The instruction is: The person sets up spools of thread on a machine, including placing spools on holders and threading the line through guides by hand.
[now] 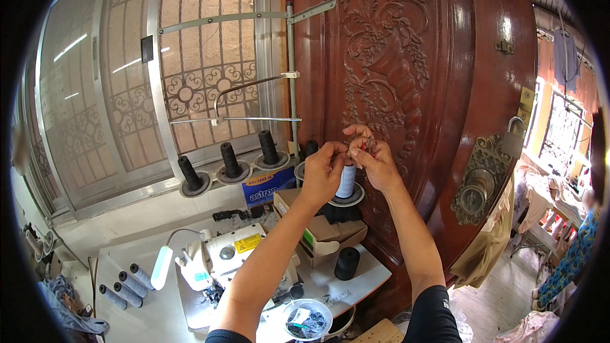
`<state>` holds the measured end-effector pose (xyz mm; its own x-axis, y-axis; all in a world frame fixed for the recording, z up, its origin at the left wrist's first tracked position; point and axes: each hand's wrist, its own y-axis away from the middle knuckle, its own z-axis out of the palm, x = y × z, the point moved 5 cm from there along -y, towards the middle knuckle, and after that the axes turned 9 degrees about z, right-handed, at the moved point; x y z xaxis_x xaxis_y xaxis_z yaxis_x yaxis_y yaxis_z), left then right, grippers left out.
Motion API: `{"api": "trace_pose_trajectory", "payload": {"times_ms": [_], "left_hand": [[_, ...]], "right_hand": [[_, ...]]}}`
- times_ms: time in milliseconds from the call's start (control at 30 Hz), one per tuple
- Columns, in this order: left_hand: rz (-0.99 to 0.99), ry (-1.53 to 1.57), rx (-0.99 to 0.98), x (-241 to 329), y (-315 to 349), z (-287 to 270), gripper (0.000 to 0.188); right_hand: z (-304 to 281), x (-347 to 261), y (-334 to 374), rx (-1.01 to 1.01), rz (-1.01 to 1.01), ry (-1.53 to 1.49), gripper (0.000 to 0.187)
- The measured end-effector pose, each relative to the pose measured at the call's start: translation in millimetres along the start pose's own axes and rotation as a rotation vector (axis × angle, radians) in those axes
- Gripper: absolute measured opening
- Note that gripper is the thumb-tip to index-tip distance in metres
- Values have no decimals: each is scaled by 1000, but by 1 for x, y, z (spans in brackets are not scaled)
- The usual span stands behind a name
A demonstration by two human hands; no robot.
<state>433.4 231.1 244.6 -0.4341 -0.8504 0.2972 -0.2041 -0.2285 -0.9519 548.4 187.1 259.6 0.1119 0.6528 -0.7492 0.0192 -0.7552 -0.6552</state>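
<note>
Where both hands' fingers (357, 146) meet, thread unseen, white spool (346, 181) half hidden.

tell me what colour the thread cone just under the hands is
White, or very pale blue; the thread cone shows in the head view, on the stand below both hands.

spool (346, 181): pale blue-white thread cone, stood upright on a round grey stand plate, directly below the pinching fingertips and partly hidden behind the left hand (323, 171).
thread: too fine to be made out; only a small dark bit is seen pinched between the fingertips of both hands, above the spool.
right hand (376, 164): raised just right of the spool, fingertips met with those of the left hand.
</note>
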Motion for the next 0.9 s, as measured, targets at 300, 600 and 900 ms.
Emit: {"api": "trace_pose_trajectory", "payload": {"times_ms": [300,600,900], "left_hand": [[-31,-41,-42,1,3,-3,12],[47,-355,-162,4,2,-4,3],[88,-311,-161,2,2,-14,13]], "right_hand": [[3,-12,6,28,-97,284,9],[12,-17,7,65,-195,702,13],[24,-15,10,45,-295,936,22]]}}
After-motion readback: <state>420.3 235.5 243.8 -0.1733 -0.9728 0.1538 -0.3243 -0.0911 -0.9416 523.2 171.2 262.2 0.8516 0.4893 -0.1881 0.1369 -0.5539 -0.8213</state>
